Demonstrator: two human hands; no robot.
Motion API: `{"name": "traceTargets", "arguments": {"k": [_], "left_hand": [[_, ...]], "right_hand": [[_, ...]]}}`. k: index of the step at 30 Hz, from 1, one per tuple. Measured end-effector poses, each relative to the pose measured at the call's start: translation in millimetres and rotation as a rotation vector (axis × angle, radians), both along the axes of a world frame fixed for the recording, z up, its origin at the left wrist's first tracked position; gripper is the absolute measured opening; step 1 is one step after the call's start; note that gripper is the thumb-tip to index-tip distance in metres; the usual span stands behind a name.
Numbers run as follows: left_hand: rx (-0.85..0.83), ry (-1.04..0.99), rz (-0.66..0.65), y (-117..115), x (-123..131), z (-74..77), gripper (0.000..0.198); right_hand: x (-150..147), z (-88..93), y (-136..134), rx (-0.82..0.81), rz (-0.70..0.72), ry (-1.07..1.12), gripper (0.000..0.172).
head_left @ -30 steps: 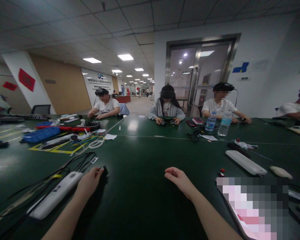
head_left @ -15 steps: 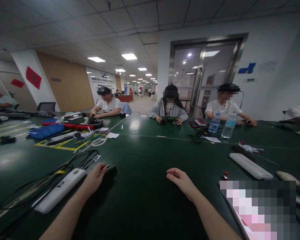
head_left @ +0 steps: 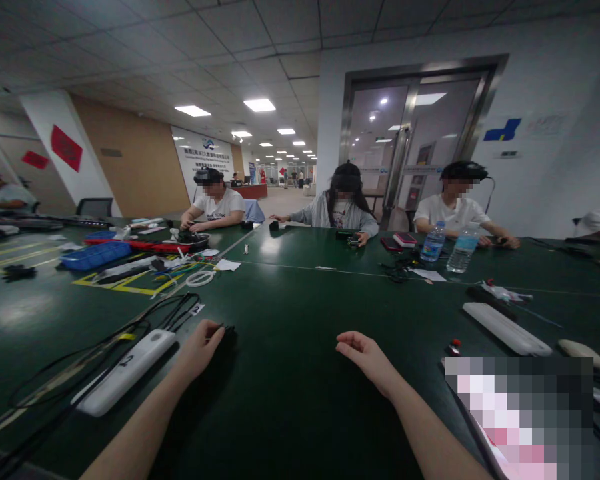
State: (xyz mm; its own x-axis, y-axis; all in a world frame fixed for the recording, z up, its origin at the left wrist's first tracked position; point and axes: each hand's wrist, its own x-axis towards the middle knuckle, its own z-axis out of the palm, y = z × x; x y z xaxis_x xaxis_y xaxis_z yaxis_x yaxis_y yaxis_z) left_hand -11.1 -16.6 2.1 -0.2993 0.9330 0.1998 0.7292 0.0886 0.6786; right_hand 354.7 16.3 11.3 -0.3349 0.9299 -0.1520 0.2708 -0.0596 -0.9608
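On the left, my left hand [head_left: 203, 350] is closed, thumb and fingers pinched at a small black object [head_left: 231, 331] low over the dark green table [head_left: 280, 400]. Most of that object is hidden behind the fingers, so its kind cannot be made out. My right hand [head_left: 365, 360] is held apart from it on the right, fingers loosely curved and thumb a little away from them. Nothing shows in its grasp. Beside my left forearm lies a white power strip [head_left: 125, 373] marked 2.
Black cables [head_left: 105, 340] run along the left. A blue tray [head_left: 96, 255] sits farther back. Two water bottles [head_left: 463, 250], a white bar-shaped case [head_left: 505, 328] and a blurred-out screen [head_left: 510, 413] are on the right. Several people sit across the table, one central person [head_left: 337, 207] among them.
My left hand has shifted slightly right and up with the small black object; my right hand barely differs. The person opposite has stretched one arm out to the side, toward a black object.
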Motion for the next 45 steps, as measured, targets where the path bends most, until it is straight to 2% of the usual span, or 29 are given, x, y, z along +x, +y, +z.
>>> {"name": "traceTargets", "arguments": {"k": [4, 9, 15, 20, 25, 29, 34, 37, 40, 45], "left_hand": [[0.053, -0.089, -0.018, 3.0, -4.2, -6.4, 0.036], [0.065, -0.107, -0.011, 3.4, -2.2, -7.1, 0.034], [0.053, 0.019, -0.007, 3.6, 2.3, -7.7, 0.029], [0.114, 0.156, 0.072, 6.0, 4.0, -12.0, 0.027], [0.110, 0.126, 0.103, 7.9, 3.3, -16.7, 0.024], [0.155, 0.143, 0.154, 6.8, 4.8, -14.0, 0.025], [0.218, -0.072, 0.219, 6.6, 3.8, -11.4, 0.031], [0.279, -0.217, 0.229, 10.5, -3.1, -17.0, 0.033], [0.296, -0.266, 0.206, 13.5, -9.7, -22.3, 0.038], [0.138, 0.018, 0.184, 11.4, -6.9, -19.1, 0.034]], "right_hand": [[0.2, -1.0, 0.7, -0.002, 0.004, -0.005, 0.030], [1.6, -2.9, 2.5, -0.017, 0.016, -0.013, 0.032], [1.8, -3.6, 3.6, -0.023, 0.016, -0.022, 0.036], [1.8, -7.0, 5.5, -0.014, 0.024, -0.031, 0.036], [2.4, -6.7, 6.2, -0.024, 0.028, -0.042, 0.038], [2.0, -2.5, 4.6, -0.032, 0.029, -0.043, 0.036], [1.5, -0.9, 3.8, -0.028, 0.031, -0.055, 0.035], [1.8, -2.4, 4.5, -0.018, 0.039, -0.052, 0.034], [2.0, -3.4, 4.8, -0.022, 0.039, -0.049, 0.035], [2.7, -5.3, 5.8, -0.022, 0.035, -0.055, 0.036]]}}
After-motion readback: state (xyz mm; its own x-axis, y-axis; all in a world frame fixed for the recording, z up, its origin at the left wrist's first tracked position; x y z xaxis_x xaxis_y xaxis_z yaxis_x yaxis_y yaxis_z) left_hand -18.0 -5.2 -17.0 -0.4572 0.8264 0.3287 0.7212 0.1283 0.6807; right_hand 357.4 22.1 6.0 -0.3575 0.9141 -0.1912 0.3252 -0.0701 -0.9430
